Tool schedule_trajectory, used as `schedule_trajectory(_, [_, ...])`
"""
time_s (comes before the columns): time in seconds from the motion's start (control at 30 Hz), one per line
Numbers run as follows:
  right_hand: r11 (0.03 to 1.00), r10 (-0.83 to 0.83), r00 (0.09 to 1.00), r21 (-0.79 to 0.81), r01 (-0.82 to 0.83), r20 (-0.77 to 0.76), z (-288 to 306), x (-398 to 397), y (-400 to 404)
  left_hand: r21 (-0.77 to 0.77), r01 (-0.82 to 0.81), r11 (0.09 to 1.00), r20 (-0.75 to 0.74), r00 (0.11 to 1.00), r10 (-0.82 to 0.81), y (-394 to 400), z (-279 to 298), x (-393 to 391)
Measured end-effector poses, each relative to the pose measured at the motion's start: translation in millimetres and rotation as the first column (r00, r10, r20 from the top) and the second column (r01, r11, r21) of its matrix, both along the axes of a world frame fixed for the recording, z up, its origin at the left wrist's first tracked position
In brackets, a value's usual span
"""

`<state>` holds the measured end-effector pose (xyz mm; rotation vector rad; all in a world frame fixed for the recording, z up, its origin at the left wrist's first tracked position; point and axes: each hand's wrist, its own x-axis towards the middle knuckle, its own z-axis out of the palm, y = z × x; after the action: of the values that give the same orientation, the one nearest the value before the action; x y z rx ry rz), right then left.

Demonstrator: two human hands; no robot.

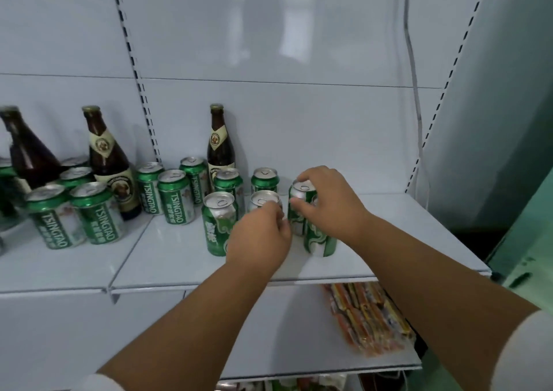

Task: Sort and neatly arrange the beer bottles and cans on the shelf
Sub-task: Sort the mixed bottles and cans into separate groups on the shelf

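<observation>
On the white metal shelf (pixel 167 259), brown glass beer bottles (pixel 105 157) stand left among green aluminium cans (pixel 176 199); left hand (pixel 260 235) pinches one can (pixel 264 199), right hand (pixel 326 202) grips another (pixel 300 208)—best slid upright, rows flush.

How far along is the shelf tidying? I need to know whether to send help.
Partly done: green cans form a small block on the right shelf panel. In hand: the right hand grips a can; the left hand holds the can beside it. Left: loose Tsingtao cans and brown bottles still mixed leftward.
</observation>
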<state>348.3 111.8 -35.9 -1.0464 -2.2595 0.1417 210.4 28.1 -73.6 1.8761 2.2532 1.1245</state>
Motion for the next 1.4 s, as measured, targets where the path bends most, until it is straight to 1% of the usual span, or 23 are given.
schedule_trajectory(0.17, [0.996,0.079,0.991,-0.024,-0.082,-0.104,23.3,-50.4,-3.1,0.168,-0.114,0.979,0.047,0.993,0.107,-11.9,31.8,-41.8])
schedule_trajectory(0.3, [0.989,0.095,0.975,-0.09,-0.115,-0.203,34.3,-99.0,7.2,0.203,-0.166,0.965,0.127,0.982,0.143,-1.4,45.0,-90.9])
schedule_trajectory(0.37, [0.988,0.049,0.971,-0.13,-0.081,-0.234,38.7,-125.0,18.3,0.201,-0.145,0.969,0.127,0.984,0.121,9.7,45.4,-112.9])
schedule_trajectory(0.47, [0.962,-0.073,0.964,-0.275,0.0,-0.255,48.8,-164.9,41.2,0.183,-0.087,0.979,0.145,0.988,0.06,31.7,45.9,-141.8])
schedule_trajectory(0.57, [0.905,-0.169,0.946,-0.423,0.039,-0.275,55.8,-202.3,64.7,0.125,-0.012,0.992,0.208,0.978,-0.015,55.3,47.0,-166.9])
schedule_trajectory(0.63, [0.888,-0.207,0.94,-0.456,0.063,-0.273,56.3,-221.8,77.2,0.091,0.033,0.995,0.258,0.964,-0.055,68.2,46.9,-179.4])
schedule_trajectory(0.73, [0.915,-0.262,0.946,-0.36,0.18,-0.193,55.1,-236.0,90.5,0.066,0.096,0.993,0.31,0.944,-0.112,84.0,45.9,-190.8])
schedule_trajectory(0.8, [0.924,-0.283,0.945,-0.312,0.223,-0.164,55.3,-235.6,92.3,0.051,0.137,0.989,0.362,0.921,-0.146,90.8,46.1,-194.5])
schedule_trajectory(0.87, [0.925,-0.304,0.939,-0.285,0.251,-0.159,58.5,-230.8,90.2,0.044,0.153,0.987,0.384,0.91,-0.158,94.2,49.3,-196.5])
schedule_trajectory(0.97, [0.935,-0.333,0.911,-0.213,0.285,-0.244,80.0,-218.5,80.3,0.104,0.191,0.976,0.388,0.896,-0.217,95.8,58.8,-194.3])
schedule_trajectory(1.03, [0.945,-0.326,0.892,-0.104,0.309,-0.312,107.0,-208.9,67.2,0.178,0.199,0.964,0.361,0.898,-0.252,92.9,72.7,-188.4])
schedule_trajectory(1.1, [0.953,-0.276,0.874,0.003,0.303,-0.399,139.3,-198.8,46.7,0.259,0.201,0.945,0.35,0.892,-0.286,88.4,93.4,-180.5])
schedule_trajectory(1.2, [0.967,-0.139,0.818,0.1,0.233,-0.558,183.8,-184.4,6.4,0.386,0.193,0.902,0.334,0.882,-0.332,69.8,139.8,-165.6])
schedule_trajectory(1.27, [0.982,-0.018,0.754,0.129,0.135,-0.657,202.0,-177.4,-22.2,0.486,0.18,0.855,0.306,0.882,-0.359,51.8,160.9,-154.0])
schedule_trajectory(1.33, [0.991,0.1,0.703,0.133,-0.007,-0.704,214.6,-174.8,-47.9,0.559,0.115,0.821,0.311,0.889,-0.336,28.9,167.6,-140.7])
schedule_trajectory(1.4, [0.975,0.2,0.679,0.072,-0.212,-0.707,224.1,-178.8,-70.1,0.589,0.038,0.807,0.33,0.901,-0.282,3.6,164.6,-131.4])
